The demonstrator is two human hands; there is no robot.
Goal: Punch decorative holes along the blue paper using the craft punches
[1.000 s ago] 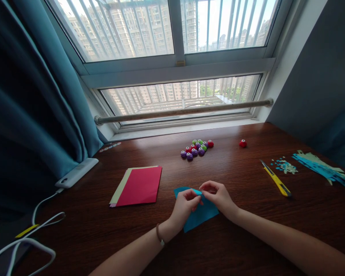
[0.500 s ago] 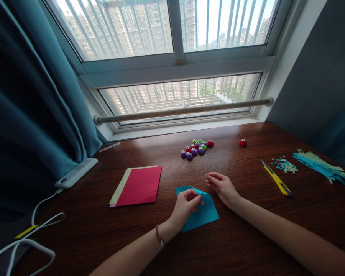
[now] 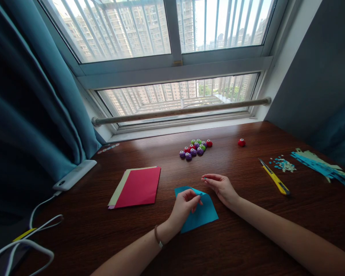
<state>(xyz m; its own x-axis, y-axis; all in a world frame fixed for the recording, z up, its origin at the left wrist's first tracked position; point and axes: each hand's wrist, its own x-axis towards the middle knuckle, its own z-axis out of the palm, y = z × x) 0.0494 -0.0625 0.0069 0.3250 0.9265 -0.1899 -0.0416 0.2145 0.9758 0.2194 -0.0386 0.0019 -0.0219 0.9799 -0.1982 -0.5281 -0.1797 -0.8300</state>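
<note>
Blue paper (image 3: 202,214) partly hidden under pinching left hand (image 3: 184,207), right hand (image 3: 222,186) pinching tiny indistinct blue scrap (image 3: 206,178)

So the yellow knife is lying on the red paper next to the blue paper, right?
Not quite. The head view shows the yellow knife lying on the bare wooden table, off to the right of the blue paper. The red paper lies to the left with nothing on it.

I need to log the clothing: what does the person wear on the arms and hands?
Both arms are bare, with no sleeves in view. The left hand has a thin dark band at the wrist. The right hand shows no glove, ring or band.
</note>
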